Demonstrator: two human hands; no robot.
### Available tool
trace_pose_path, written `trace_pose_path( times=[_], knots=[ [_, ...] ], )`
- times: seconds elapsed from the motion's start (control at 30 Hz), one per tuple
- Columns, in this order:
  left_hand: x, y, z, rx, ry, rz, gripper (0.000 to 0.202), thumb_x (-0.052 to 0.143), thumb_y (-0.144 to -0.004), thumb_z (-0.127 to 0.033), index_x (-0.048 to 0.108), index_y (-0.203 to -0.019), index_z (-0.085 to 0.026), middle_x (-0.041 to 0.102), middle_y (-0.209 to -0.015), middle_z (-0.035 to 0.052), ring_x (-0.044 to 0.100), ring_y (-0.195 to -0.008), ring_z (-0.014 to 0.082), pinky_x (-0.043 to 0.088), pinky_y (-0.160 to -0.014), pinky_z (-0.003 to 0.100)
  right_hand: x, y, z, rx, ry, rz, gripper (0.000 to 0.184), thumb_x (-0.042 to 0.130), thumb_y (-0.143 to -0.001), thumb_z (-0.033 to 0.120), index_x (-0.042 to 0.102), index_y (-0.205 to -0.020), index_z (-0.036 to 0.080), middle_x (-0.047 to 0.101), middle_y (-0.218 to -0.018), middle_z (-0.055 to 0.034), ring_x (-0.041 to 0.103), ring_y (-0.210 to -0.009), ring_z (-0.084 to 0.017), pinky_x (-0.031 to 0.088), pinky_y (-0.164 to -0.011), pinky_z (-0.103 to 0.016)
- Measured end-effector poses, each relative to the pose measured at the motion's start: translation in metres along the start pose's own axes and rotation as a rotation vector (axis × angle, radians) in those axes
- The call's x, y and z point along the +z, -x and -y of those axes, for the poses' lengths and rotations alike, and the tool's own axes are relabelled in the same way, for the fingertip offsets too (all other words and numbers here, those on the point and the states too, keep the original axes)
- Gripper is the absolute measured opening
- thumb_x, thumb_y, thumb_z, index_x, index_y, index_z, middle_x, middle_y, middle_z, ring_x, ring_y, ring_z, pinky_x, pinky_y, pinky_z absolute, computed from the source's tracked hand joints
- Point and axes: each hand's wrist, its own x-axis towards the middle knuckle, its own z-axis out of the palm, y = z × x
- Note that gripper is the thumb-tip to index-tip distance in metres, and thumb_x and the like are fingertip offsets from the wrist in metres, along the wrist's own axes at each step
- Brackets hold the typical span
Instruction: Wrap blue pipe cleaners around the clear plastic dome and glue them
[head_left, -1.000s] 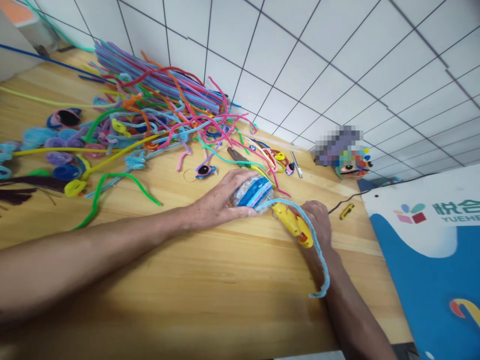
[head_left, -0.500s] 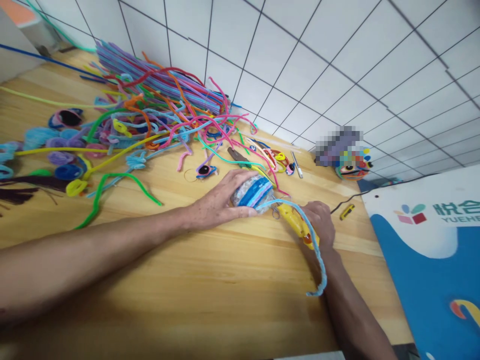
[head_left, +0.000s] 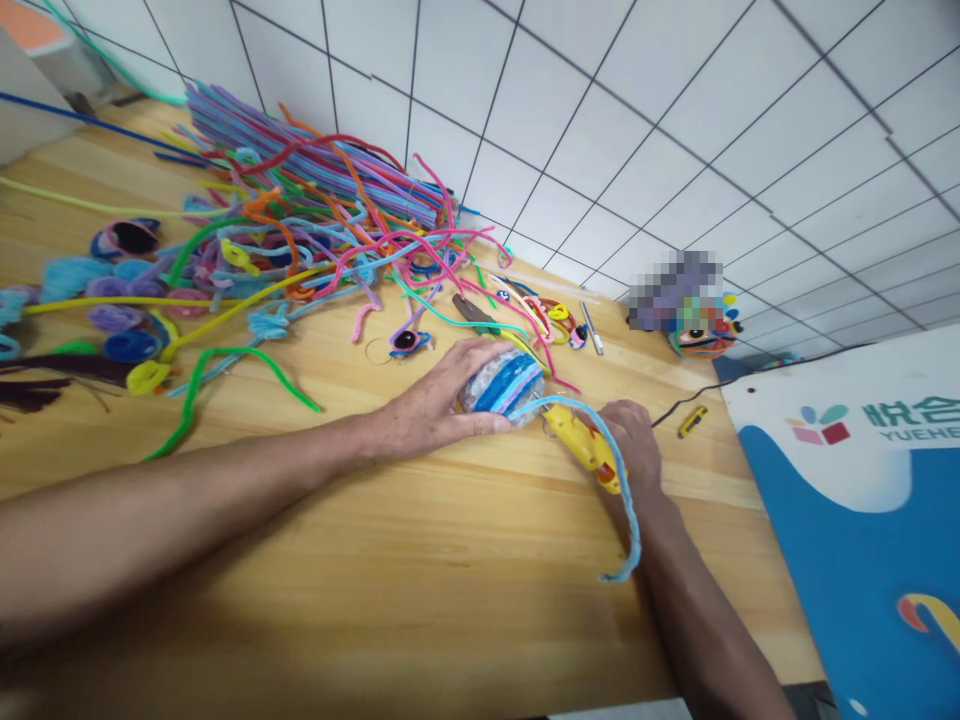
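Note:
My left hand [head_left: 435,400] is closed around a small round clear object [head_left: 504,384] wrapped in blue, light blue and pink pipe cleaners, pressing it on the wooden table [head_left: 420,580]. My right hand [head_left: 634,445] grips a yellow glue gun [head_left: 581,445], its nozzle against the wrapped object. A light blue pipe cleaner [head_left: 626,500] runs from the object over the gun and my right wrist, its loose end curling near the forearm.
A big tangle of coloured pipe cleaners [head_left: 300,220] and coiled rounds [head_left: 120,320] fills the table's left and back. Pliers [head_left: 476,315], a pen [head_left: 592,330], a colourful craft piece [head_left: 705,335] and a black cord [head_left: 697,395] lie by the tiled wall. A blue-white board [head_left: 855,520] stands at right.
The glue gun nozzle shifted slightly along the wrapped object. The loose tail of the light blue pipe cleaner swung a little left. My left hand kept its hold.

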Motion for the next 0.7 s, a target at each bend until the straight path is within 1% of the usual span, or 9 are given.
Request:
trace_pose_path(
  times=[0.1, 0.23, 0.3, 0.4, 0.5, 0.6, 0.7],
  knots=[
    [0.0, 0.0, 0.001, 0.007, -0.011, 0.005, 0.085, 0.076, -0.101, -0.056, 0.036, -0.171, -0.032, 0.049, -0.166, 0.0184, 0.047, -0.158, 0.0387, 0.042, -0.132, 0.066, 0.0, 0.0, 0.001, -0.006, -0.003, 0.01, 0.033, 0.049, -0.11, 0.024, 0.065, -0.139, 0.027, 0.069, -0.101, -0.0079, 0.068, -0.097, -0.029, 0.054, -0.092, -0.049],
    [0.001, 0.001, 0.001, 0.028, -0.012, -0.003, 0.086, 0.077, -0.1, -0.056, 0.036, -0.171, -0.031, 0.049, -0.166, 0.0183, 0.047, -0.159, 0.0382, 0.042, -0.133, 0.064, 0.005, 0.003, -0.01, -0.083, -0.008, -0.023, 0.034, 0.051, -0.11, 0.026, 0.063, -0.142, 0.026, 0.07, -0.1, -0.007, 0.068, -0.092, -0.027, 0.055, -0.087, -0.046],
    [0.001, 0.001, 0.0, 0.023, -0.004, -0.005, 0.085, 0.078, -0.1, -0.055, 0.037, -0.171, -0.031, 0.05, -0.166, 0.0181, 0.047, -0.158, 0.0382, 0.041, -0.134, 0.063, 0.006, 0.004, -0.015, -0.097, 0.017, -0.018, 0.034, 0.053, -0.109, 0.028, 0.063, -0.141, 0.027, 0.071, -0.1, -0.0069, 0.069, -0.092, -0.027, 0.056, -0.086, -0.046],
    [0.001, 0.001, -0.001, 0.006, -0.004, 0.001, 0.085, 0.076, -0.101, -0.057, 0.037, -0.171, -0.032, 0.049, -0.167, 0.0179, 0.046, -0.159, 0.0381, 0.041, -0.134, 0.063, 0.006, 0.003, -0.017, -0.112, 0.025, -0.017, 0.034, 0.055, -0.107, 0.027, 0.065, -0.139, 0.028, 0.072, -0.099, -0.0067, 0.069, -0.09, -0.027, 0.057, -0.082, -0.044],
    [0.001, 0.001, -0.002, -0.014, -0.012, 0.006, 0.085, 0.075, -0.101, -0.06, 0.037, -0.171, -0.032, 0.048, -0.167, 0.0175, 0.045, -0.159, 0.0378, 0.041, -0.134, 0.064, 0.006, 0.001, -0.016, -0.109, -0.01, -0.056, 0.033, 0.056, -0.106, 0.027, 0.067, -0.138, 0.026, 0.07, -0.095, -0.0068, 0.068, -0.087, -0.027, 0.056, -0.078, -0.043],
    [0.001, 0.001, -0.001, -0.006, -0.01, 0.002, 0.084, 0.075, -0.101, -0.06, 0.038, -0.17, -0.032, 0.049, -0.167, 0.0174, 0.046, -0.159, 0.0382, 0.041, -0.133, 0.064, 0.008, 0.003, -0.017, -0.121, -0.008, -0.031, 0.034, 0.055, -0.108, 0.031, 0.068, -0.139, 0.025, 0.07, -0.094, -0.0074, 0.066, -0.088, -0.028, 0.055, -0.079, -0.044],
    [0.001, 0.001, 0.0, 0.008, -0.012, 0.004, 0.084, 0.076, -0.101, -0.059, 0.036, -0.171, -0.032, 0.048, -0.167, 0.0182, 0.046, -0.158, 0.0388, 0.042, -0.133, 0.066, 0.009, 0.009, -0.024, -0.137, 0.031, 0.01, 0.035, 0.052, -0.11, 0.037, 0.066, -0.141, 0.026, 0.07, -0.098, -0.008, 0.067, -0.091, -0.028, 0.055, -0.082, -0.045]
  ],
)
